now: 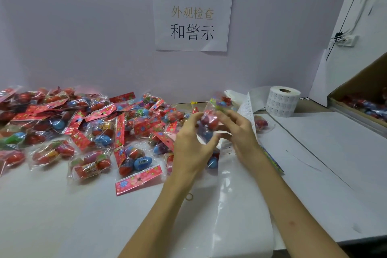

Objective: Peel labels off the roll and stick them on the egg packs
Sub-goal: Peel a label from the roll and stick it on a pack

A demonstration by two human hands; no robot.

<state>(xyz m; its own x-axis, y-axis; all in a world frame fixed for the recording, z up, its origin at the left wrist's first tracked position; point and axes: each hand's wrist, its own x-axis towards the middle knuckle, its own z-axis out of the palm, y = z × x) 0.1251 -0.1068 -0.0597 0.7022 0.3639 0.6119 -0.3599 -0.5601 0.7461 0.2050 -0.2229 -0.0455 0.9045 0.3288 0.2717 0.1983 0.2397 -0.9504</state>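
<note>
Dozens of packs (100,130) are heaped on the bench (62,205) at left, overlapping too much for an exact count. A couple of the near ones show a white printed patch, possibly a label. The rest are unreadable, so any done/undone split is a guess.

Centre: left hand (190,144) and right hand (238,132) are both up off the bench. Fingers of both curl onto one pack (211,111) held between them. It's blurred, so I can't tell if a label sits on a fingertip or on the film. My read: mid-stick on this one.

Right of the hands, one strip (249,111) of liner runs from the roll down across the bench, with one lone pack (260,122) lying just beside it. One roll (282,100) stands on end further back. It looks thick, so plenty of labels remain.

Far right: one box (356,90) with more packs inside, count hidden.

Progress estimate: early to middle. The pile and the box contents are probably pending.
</note>
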